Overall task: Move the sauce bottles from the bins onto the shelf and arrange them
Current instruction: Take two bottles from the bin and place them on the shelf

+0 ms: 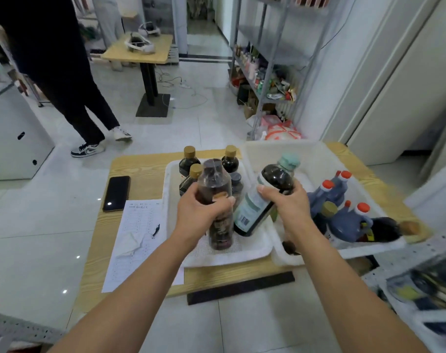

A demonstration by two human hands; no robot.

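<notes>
My left hand [200, 208] grips a dark brown sauce bottle [217, 200] with a dark cap, held above the left white bin [242, 253]. My right hand [288, 202] grips a dark bottle with a pale green cap and label [266, 197], tilted, over the gap between the two bins. Three gold-capped dark bottles [189, 161] stand at the back of the left bin. The right white bin [275, 149] holds several blue bottles with red caps [344, 217] and a dark bottle lying on its side [385, 229].
Both bins sit on a low wooden table [138, 169] with a black phone [116, 193], a paper sheet [138, 233] and a dark strip [239, 286]. A metal shelf edge [420, 253] is at lower right. A person's legs [84, 105] stand at left; a stocked rack [267, 72] is behind.
</notes>
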